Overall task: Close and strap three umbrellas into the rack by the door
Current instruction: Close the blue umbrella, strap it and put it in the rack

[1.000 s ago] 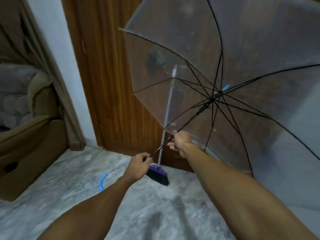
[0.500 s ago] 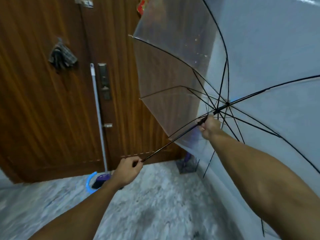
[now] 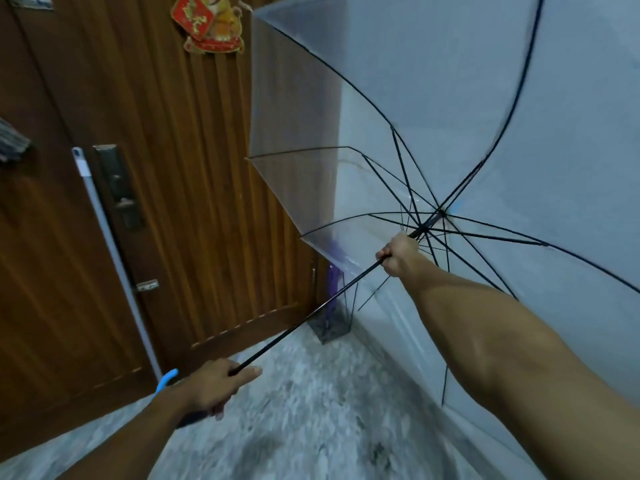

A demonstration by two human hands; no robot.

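On umbrella shaft [image 3: 311, 315] — both fists

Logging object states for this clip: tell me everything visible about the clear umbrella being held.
The umbrella is fully open, with a see-through, plastic-looking canopy, thin black ribs and stretchers, and a slim black shaft slanting from lower left up to the hub at the right. The canopy faces the white wall, its edge near the wooden door. The right hand grips the shaft just below the runner; the left hand holds the lower end, where a light blue curved handle shows behind the wrist.
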